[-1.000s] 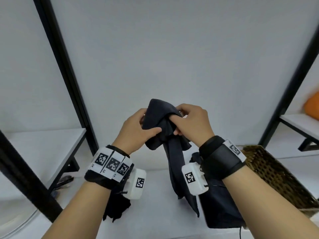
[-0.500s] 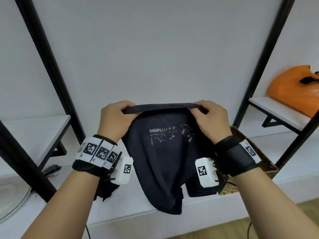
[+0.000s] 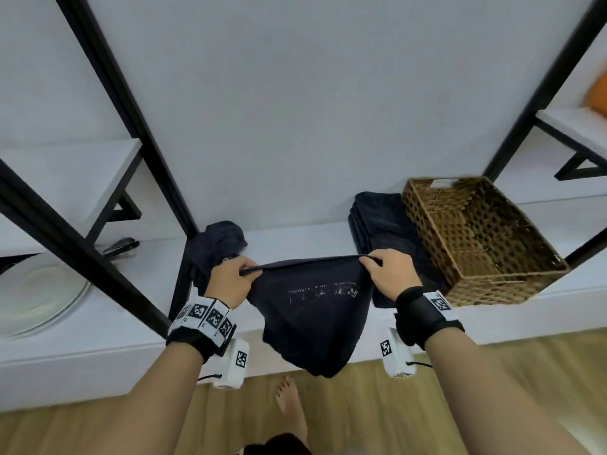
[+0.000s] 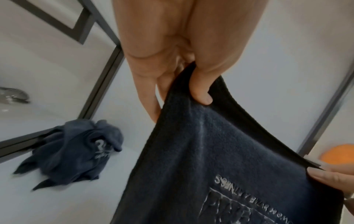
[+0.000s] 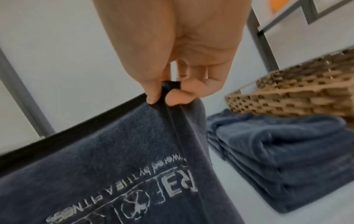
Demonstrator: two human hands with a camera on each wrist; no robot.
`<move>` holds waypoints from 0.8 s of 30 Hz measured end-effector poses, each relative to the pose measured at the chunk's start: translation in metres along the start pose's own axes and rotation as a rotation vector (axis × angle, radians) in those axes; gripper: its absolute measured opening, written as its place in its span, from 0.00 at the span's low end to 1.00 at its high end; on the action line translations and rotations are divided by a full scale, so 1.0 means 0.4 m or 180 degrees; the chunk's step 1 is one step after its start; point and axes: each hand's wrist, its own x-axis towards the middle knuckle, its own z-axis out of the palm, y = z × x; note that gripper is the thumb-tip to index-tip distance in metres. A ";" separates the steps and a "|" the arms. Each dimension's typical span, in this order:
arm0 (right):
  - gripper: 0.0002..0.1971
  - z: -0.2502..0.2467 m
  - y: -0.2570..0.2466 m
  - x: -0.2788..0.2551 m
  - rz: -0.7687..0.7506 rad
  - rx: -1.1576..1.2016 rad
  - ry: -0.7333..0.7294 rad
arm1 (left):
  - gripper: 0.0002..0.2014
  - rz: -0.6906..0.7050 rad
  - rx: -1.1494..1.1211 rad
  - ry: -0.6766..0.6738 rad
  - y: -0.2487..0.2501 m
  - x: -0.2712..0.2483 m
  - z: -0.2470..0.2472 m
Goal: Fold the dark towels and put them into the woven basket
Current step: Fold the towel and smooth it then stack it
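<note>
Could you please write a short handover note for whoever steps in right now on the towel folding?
Left hand pinches one top corner of the open towel; right hand pinches the other, so it hangs spread in front of the shelf.
A crumpled towel lies on the shelf behind the left hand.
A stack of folded towels sits on the shelf beside the basket, not in it.
No towels are visible in the basket.
Done: some towels folded and stacked.
Left: fold the held towel, fold the crumpled one, move all of them into the basket.

Folded stack (image 3: pixel 384 224) beside open basket (image 3: pixel 525 284)
</note>
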 end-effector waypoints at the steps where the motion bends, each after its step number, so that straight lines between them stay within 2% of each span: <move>1: 0.13 0.029 0.012 0.001 0.0105 0.0147 -0.0105 | 0.02 -0.0067 0.0061 -0.0062 -0.025 0.000 0.015; 6: 0.11 0.137 0.041 0.023 0.0711 0.0896 -0.0425 | 0.04 -0.0307 0.0311 -0.0268 -0.103 0.020 0.056; 13: 0.11 0.188 0.032 0.170 0.0672 0.1067 -0.0297 | 0.09 -0.0572 0.0297 -0.0174 -0.134 0.163 0.081; 19: 0.13 0.245 0.028 0.350 0.0353 0.0180 -0.0253 | 0.13 -0.0797 0.0211 0.0043 -0.175 0.333 0.110; 24: 0.14 0.325 0.050 0.467 0.0273 -0.0595 -0.0535 | 0.09 -0.1652 -0.0579 -0.0172 -0.222 0.450 0.168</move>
